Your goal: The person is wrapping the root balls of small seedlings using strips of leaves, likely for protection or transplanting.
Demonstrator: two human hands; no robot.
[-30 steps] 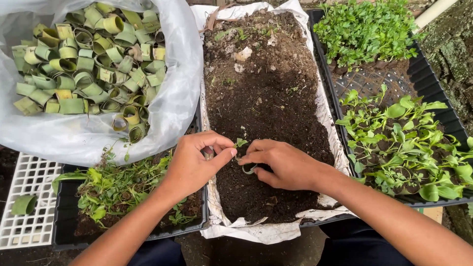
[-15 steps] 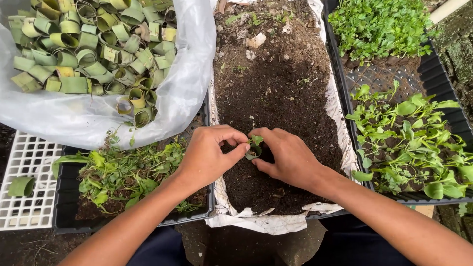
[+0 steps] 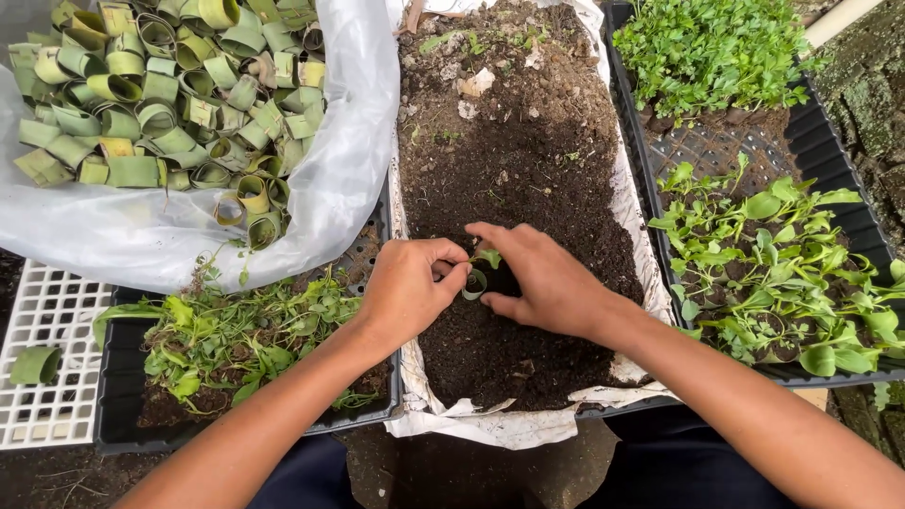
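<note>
With the left hand (image 3: 407,290) pinching the leaf-ring pot (image 3: 474,283) at tray centre, right hand (image 3: 545,281) fingers curled at 3 o'clock should firm soil (image 3: 528,151) gently around the seedling (image 3: 488,256).

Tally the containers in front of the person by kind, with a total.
Black trays: 3 (seedling tray, soil tray, weed tray)
White grid trays: 1
Plastic bags of leaf rings: 1
Total: 5
</note>
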